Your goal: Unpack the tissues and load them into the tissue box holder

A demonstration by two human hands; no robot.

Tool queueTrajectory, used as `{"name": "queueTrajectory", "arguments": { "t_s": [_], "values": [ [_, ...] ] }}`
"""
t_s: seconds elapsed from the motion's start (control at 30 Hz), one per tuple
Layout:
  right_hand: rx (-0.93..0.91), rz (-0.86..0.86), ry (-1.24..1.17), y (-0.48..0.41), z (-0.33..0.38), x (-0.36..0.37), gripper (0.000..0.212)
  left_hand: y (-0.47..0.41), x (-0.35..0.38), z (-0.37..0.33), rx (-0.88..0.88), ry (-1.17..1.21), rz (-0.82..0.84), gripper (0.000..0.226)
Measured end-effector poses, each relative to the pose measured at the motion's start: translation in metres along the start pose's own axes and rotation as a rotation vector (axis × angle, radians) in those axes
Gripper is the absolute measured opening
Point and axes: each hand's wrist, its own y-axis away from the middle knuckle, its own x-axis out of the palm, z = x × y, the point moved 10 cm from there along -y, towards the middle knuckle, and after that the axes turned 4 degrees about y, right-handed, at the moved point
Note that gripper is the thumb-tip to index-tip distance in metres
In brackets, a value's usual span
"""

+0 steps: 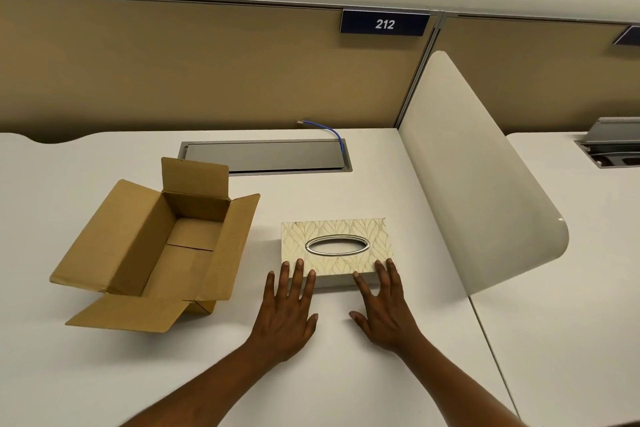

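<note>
Where the two bare forearms reach up from the bottom edge of the frame, both hands lie palm-down and flat on the white desk [346, 374], fingers spread apart and gripping nothing. The left hand [285, 314] sits just left of centre, its fingertips [299, 263] touching the near left corner of the rectangular cream tissue box holder with a leaf pattern [337, 248]. The right hand [384, 308] mirrors it, its fingertips resting on the near right edge of the holder. That holder lies flat at the centre of the frame, directly beyond both hands, with a silver oval slot ring [337, 245] in its top. Left of it, apart from the hands, stands an open brown cardboard box [159, 246], flaps splayed, its inside showing only cardboard. Farther back, a grey cable hatch [265, 156] is set into the desk, with a blue cable [330, 132] rising from its right end. At upper right, a navy sign reading 212 [384, 23] hangs on the tan partition [173, 62].
</note>
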Motion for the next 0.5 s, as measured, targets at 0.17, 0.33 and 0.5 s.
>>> {"name": "queueTrajectory", "arguments": {
  "t_s": [0.17,0.33,0.5],
  "values": [
    [0.001,-0.004,0.002,0.001,0.001,-0.006,0.072,0.0,0.0,0.0,0.014,-0.017,-0.003,0.083],
    [0.032,0.044,0.041,0.001,0.004,-0.007,0.073,0.002,-0.01,-0.003,0.018,-0.037,0.015,0.081],
    [-0.03,-0.002,0.042,-0.011,0.023,-0.016,0.075,-0.002,-0.033,-0.006,0.043,-0.081,-0.039,0.083]
  ]
}}
